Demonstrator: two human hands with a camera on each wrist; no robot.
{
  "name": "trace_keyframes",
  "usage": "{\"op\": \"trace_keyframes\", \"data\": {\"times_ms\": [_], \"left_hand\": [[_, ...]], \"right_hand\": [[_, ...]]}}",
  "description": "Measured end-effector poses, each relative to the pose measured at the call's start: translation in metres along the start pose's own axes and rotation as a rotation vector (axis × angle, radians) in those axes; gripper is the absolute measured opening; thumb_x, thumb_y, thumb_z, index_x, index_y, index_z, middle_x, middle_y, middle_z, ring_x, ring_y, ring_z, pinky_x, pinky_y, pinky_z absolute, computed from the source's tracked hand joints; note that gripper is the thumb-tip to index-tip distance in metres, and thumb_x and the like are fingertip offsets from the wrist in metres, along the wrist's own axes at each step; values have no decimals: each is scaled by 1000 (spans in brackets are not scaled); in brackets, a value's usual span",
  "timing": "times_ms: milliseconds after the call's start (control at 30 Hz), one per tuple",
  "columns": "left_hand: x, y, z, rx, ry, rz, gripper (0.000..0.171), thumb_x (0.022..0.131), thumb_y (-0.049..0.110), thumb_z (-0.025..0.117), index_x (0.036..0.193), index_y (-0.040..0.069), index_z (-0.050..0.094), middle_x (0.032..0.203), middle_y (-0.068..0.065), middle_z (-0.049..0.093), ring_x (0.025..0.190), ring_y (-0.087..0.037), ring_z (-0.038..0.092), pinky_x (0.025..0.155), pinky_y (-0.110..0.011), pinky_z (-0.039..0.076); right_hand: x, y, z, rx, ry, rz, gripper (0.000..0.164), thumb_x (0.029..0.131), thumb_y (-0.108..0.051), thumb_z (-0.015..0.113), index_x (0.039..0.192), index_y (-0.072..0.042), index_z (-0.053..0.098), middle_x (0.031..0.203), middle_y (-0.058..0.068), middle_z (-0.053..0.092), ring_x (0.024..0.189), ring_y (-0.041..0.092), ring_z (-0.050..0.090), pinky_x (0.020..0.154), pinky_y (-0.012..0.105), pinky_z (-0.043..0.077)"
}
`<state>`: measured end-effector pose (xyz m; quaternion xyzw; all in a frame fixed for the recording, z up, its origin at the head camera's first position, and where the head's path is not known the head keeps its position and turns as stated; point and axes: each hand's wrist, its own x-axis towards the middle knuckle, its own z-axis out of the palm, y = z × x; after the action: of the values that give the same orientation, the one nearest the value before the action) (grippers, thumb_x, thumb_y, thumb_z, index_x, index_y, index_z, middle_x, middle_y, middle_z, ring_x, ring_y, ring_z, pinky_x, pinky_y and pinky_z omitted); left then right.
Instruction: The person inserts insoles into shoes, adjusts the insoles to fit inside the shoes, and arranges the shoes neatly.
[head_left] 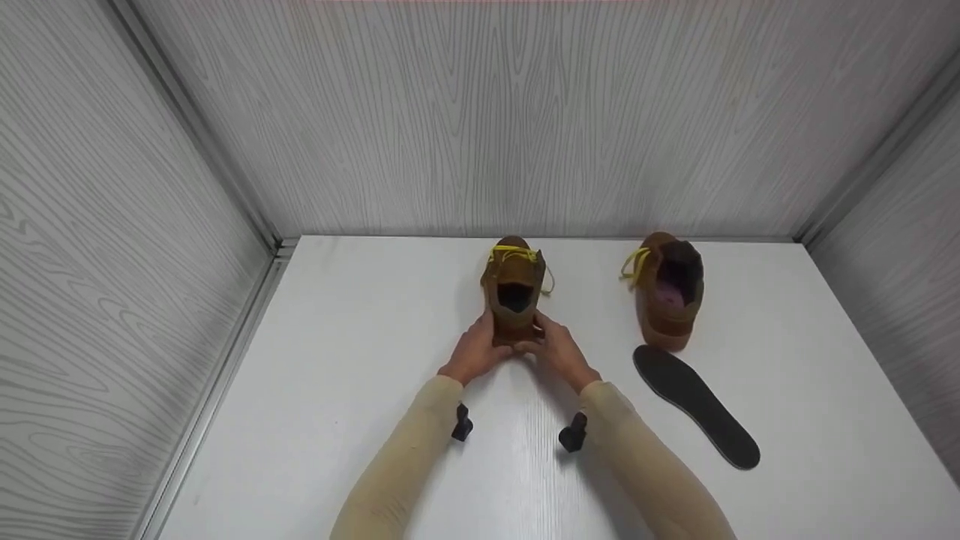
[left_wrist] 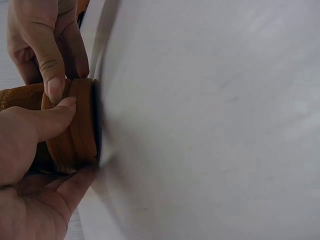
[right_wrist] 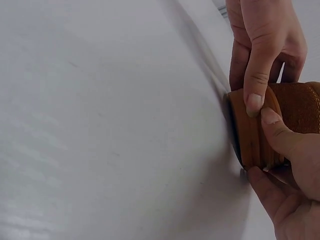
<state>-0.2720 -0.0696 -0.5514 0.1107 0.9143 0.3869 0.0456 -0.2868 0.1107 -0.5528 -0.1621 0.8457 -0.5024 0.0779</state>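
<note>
A brown shoe (head_left: 516,319) with yellow laces stands toward the back middle of the white table, its toe pointing away and its heel toward me. My left hand (head_left: 477,349) grips the heel from the left, my right hand (head_left: 559,351) from the right. Both thumbs press on the back of the heel (left_wrist: 80,125), their tips almost meeting. In the right wrist view the fingers curl around the sides of the sole (right_wrist: 245,130), close over the tabletop. The shoe's opening looks dark inside.
To the right stands a second brown shoe (head_left: 670,326) with yellow laces and a pinkish patch inside. A dark insole (head_left: 697,405) lies on the white table (head_left: 337,450) just in front of it. Grey wood-grain panels (head_left: 480,120) enclose the back and sides.
</note>
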Motion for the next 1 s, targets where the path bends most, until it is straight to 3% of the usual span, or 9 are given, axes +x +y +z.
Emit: {"op": "trace_keyframes", "data": {"times_ms": [500, 800, 1000], "left_hand": [[8, 2, 3, -42, -18, -22, 88, 89, 19, 69, 153, 11, 8, 151, -11, 31, 136, -21, 31, 109, -38, 25], [9, 3, 6, 15, -5, 2, 88, 89, 22, 69, 152, 5, 10, 149, -17, 32, 134, -29, 35, 107, -40, 28], [8, 1, 6, 27, -10, -20, 88, 89, 21, 69, 152, 5, 9, 150, -16, 31, 134, -28, 35, 107, -40, 28]], "right_hand": [[2, 3, -5, 7, -7, 18, 71, 85, -15, 72, 146, -9, 37, 143, 8, 45, 126, 24, 46, 102, 38, 37], [0, 8, -5, -11, 30, -10, 73, 83, -16, 72, 146, -7, 37, 140, 11, 48, 124, 26, 49, 101, 39, 38], [0, 6, -3, 5, 17, 16, 74, 83, -16, 72, 146, -6, 36, 142, 12, 46, 122, 26, 51, 100, 37, 39]]}}
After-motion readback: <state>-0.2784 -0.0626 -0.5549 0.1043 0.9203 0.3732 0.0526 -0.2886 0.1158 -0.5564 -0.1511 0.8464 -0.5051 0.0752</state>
